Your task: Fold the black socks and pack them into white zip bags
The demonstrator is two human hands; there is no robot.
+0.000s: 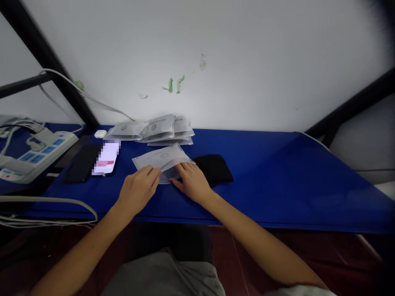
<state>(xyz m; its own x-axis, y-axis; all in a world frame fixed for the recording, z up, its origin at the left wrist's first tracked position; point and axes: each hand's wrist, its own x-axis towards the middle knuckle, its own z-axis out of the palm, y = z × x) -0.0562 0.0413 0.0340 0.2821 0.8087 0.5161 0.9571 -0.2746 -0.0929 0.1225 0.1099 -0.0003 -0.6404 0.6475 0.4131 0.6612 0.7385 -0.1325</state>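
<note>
A frosted translucent bag lies on the blue table in front of me, its near edge lifted apart. My left hand pinches the bag's near left edge between closed fingers. At the bag's right side, my right hand has its thumb apart from its fingers, and the fingertips are partly inside or under the clear film; which of the two I cannot tell. A folded black cloth item lies just right of and behind my right hand.
Several similar bags are piled by the wall. Left of them are a white earphone case, a lit phone and a black phone. A white power strip with cables stands at far left. Black frame bars rise at both sides.
</note>
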